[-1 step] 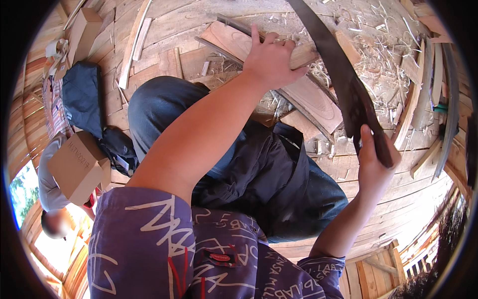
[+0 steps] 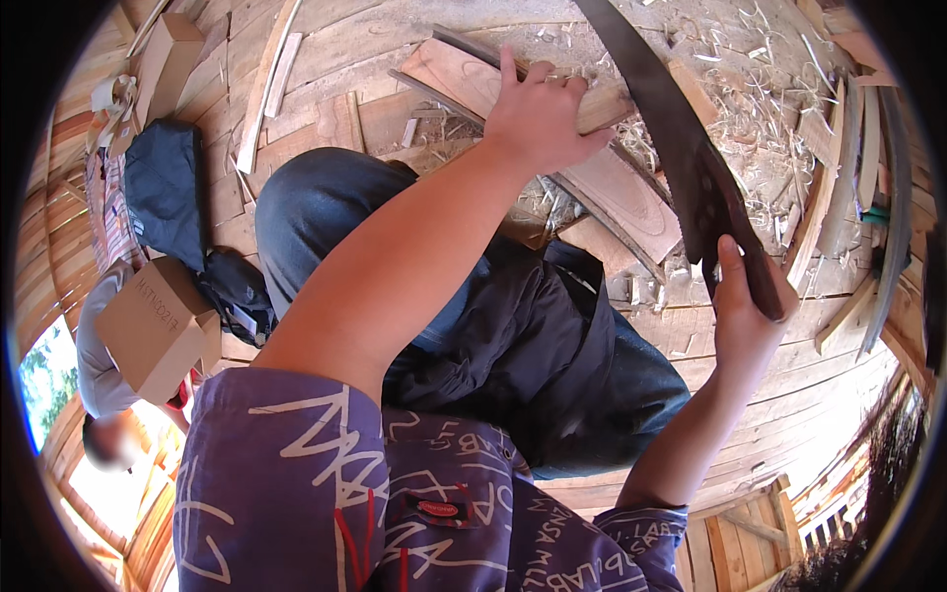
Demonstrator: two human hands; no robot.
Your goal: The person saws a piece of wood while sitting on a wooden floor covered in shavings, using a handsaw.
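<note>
My right hand [image 2: 755, 291] is closed round the dark wooden handle of a handsaw [image 2: 681, 138]. Its long dark blade runs up and away to the left, with the toothed edge facing the end of a short wood block [image 2: 605, 106]. My left hand [image 2: 543, 113] grips that block, thumb on the near side and one finger raised. Whether the teeth touch the wood I cannot tell. Beneath the left hand lies a wider reddish board [image 2: 631, 202], with narrow dark strips along its long sides.
Wood shavings [image 2: 760, 109] litter the plank floor around the board. Loose strips and offcuts [image 2: 843, 311] lie to the right. At left are a dark bag [image 2: 163, 187], cardboard boxes [image 2: 153, 331] and another person [image 2: 104, 395]. My bent knee [image 2: 321, 202] is close to the left forearm.
The saw and my right hand have shifted slightly to the right. My left hand keeps its hold on the block.
</note>
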